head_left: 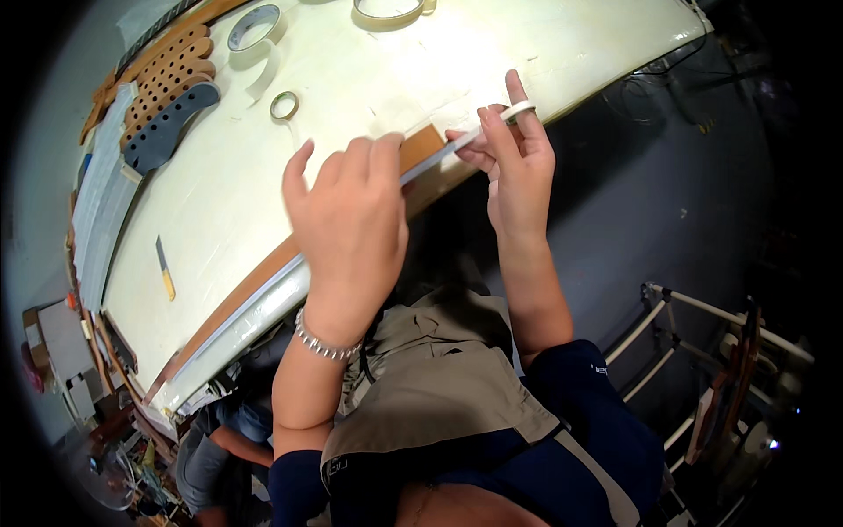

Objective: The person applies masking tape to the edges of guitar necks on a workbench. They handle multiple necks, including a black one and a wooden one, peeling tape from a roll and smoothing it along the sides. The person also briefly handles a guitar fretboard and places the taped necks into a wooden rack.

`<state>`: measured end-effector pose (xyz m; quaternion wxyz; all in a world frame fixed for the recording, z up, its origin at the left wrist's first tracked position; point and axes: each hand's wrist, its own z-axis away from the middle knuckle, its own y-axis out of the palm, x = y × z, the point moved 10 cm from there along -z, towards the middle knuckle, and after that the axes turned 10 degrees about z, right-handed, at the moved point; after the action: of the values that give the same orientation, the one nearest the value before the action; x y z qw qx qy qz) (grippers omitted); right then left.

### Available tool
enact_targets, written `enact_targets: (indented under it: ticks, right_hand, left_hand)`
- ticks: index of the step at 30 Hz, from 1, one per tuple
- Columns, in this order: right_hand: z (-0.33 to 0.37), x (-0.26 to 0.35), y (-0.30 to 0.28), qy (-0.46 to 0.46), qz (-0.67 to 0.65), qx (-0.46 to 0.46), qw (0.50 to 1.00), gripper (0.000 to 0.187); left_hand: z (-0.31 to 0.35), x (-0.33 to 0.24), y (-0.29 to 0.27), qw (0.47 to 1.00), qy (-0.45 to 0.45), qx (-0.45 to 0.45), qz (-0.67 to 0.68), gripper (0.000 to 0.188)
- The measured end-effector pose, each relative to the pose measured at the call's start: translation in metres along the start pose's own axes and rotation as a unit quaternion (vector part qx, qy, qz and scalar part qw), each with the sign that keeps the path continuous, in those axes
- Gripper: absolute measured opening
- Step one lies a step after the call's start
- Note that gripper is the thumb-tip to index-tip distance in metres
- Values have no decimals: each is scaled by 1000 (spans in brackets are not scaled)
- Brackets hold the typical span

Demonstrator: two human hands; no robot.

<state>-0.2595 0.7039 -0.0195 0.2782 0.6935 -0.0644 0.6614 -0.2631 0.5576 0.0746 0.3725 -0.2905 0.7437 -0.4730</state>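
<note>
A long brown wooden strip (255, 281) with a pale line along its near side lies along the table's front edge. My left hand (351, 211) is closed over it, back of the hand up; the thumb is hidden. Past that hand, the strip's squared end (425, 145) shows. My right hand (518, 158) grips a narrow roll of white tape (520, 109), seen nearly edge-on, with one finger pointing up beside it. From the roll, a length of tape (470, 137) runs taut down to the end of the strip.
On the white table (211, 220) lie a yellow-handled knife (165, 268), a small tape roll (284, 106) and larger rolls (255, 28). Guitar headstocks with holes (171, 79) are stacked at the far left. Another person (215, 457) is at lower left; a pale rack (676, 334) stands right.
</note>
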Motion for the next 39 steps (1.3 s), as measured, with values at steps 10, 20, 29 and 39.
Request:
enact_targets:
  ticks: [10, 20, 29, 39]
  right_hand:
    - [108, -11, 49, 109, -223, 187, 951, 62]
    - [128, -9, 58, 139, -261, 218, 930, 60]
    - [140, -7, 65, 147, -268, 227, 925, 57]
    - [160, 66, 209, 118, -374, 418, 820, 74]
  left_hand:
    - [111, -23, -84, 991, -35, -132, -4, 40]
    - [136, -39, -97, 985, -28, -171, 0, 41]
    - [145, -42, -104, 982, -29, -189, 9, 42]
    - [198, -69, -297, 923, 146, -354, -35, 46]
